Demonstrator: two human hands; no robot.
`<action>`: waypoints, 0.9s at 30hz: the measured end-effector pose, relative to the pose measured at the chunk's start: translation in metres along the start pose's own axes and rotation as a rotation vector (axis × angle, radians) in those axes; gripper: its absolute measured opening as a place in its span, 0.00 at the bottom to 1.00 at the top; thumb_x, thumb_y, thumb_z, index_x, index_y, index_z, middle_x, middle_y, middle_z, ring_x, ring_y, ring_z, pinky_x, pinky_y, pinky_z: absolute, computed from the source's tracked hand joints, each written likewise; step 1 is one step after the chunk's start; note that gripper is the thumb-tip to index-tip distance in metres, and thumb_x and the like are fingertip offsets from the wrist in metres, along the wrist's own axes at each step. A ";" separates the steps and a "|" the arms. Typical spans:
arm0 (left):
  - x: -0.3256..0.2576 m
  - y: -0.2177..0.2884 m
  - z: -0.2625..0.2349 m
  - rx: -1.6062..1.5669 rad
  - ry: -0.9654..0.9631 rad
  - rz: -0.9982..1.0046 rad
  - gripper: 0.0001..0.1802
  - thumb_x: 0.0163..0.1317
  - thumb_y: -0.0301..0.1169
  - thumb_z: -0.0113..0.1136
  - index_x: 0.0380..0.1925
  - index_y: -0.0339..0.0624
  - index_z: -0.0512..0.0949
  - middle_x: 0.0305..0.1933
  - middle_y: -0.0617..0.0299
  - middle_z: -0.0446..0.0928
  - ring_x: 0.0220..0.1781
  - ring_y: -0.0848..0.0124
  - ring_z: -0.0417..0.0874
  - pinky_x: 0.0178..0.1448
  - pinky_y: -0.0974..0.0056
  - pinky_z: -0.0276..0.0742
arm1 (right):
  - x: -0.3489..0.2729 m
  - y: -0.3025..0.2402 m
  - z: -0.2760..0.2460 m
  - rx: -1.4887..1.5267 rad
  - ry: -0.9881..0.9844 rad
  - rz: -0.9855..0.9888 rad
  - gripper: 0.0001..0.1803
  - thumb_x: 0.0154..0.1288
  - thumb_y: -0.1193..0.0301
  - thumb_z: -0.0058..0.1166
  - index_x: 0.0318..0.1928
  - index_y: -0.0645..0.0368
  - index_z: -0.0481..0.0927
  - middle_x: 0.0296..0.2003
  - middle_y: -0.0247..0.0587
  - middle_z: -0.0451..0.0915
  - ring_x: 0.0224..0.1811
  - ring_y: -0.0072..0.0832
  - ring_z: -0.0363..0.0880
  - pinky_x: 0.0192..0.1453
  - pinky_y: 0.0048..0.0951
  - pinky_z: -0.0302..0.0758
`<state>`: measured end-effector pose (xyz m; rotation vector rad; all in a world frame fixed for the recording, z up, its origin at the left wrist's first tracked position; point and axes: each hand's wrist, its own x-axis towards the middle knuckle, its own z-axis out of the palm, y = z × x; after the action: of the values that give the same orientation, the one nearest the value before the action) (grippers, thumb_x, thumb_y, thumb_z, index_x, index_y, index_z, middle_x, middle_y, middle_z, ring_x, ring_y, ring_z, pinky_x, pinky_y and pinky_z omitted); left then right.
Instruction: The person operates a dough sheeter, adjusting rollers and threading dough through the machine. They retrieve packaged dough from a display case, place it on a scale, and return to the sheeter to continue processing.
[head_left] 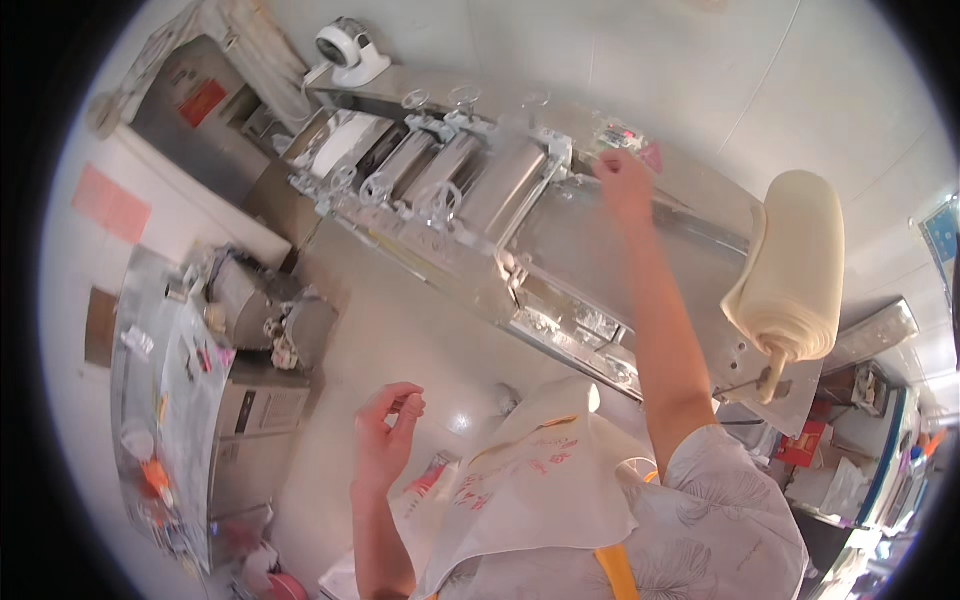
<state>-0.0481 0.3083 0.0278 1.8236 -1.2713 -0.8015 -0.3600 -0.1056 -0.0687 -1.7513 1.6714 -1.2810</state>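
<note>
My right hand [624, 180] reaches over the flat metal bed [590, 235] of a roller machine, up by its far edge. Its fingers are curled closed and slightly blurred; whatever they hold, if anything, is hidden. Just beyond it lies a small clear packet [618, 135] with pink and red bits. My left hand [390, 425] hangs in the air above the floor, fingers bent in toward the thumb, with nothing visible in it. Right of the bed, a thick roll of pale dough sheet [800, 265] is wound on a rod [772, 375].
Several metal rollers [510, 185] with handwheels [445, 203] line the machine's left part. A white fan [350, 50] stands on the ledge behind. At left is a metal worktable [190, 400] with scattered items beside a steel mixer-like machine [245, 290]. Shelves [870, 450] stand at right.
</note>
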 end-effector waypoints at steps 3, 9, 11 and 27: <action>0.066 0.022 -0.022 0.017 -0.040 0.095 0.07 0.78 0.26 0.65 0.48 0.32 0.86 0.37 0.59 0.88 0.39 0.74 0.88 0.49 0.67 0.84 | 0.069 0.069 -0.013 -0.227 0.087 0.097 0.18 0.66 0.61 0.71 0.48 0.61 0.90 0.45 0.50 0.92 0.51 0.42 0.92 0.61 0.44 0.83; 0.183 0.080 -0.035 0.137 -0.102 0.332 0.05 0.76 0.23 0.67 0.46 0.33 0.86 0.36 0.60 0.87 0.39 0.73 0.86 0.49 0.66 0.82 | 0.110 0.111 -0.006 -0.591 0.186 0.390 0.36 0.56 0.50 0.77 0.53 0.69 0.85 0.51 0.58 0.89 0.57 0.51 0.89 0.62 0.49 0.83; 0.217 0.092 -0.026 0.191 -0.127 0.387 0.05 0.74 0.22 0.68 0.46 0.34 0.87 0.37 0.58 0.87 0.38 0.70 0.87 0.48 0.65 0.82 | 0.114 0.113 0.001 -0.665 0.187 0.463 0.42 0.52 0.48 0.79 0.55 0.71 0.84 0.52 0.60 0.88 0.57 0.52 0.89 0.63 0.50 0.83; 0.455 0.148 0.106 0.387 -0.308 0.393 0.30 0.70 0.34 0.75 0.68 0.36 0.77 0.55 0.56 0.82 0.45 0.69 0.83 0.49 0.63 0.82 | 0.165 0.083 -0.035 0.114 -0.124 0.417 0.11 0.71 0.65 0.72 0.47 0.59 0.92 0.36 0.31 0.89 0.39 0.24 0.84 0.46 0.31 0.81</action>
<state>-0.0660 -0.1801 0.0678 1.6876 -2.0246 -0.6623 -0.4582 -0.2661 -0.0625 -1.2981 1.7359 -1.0316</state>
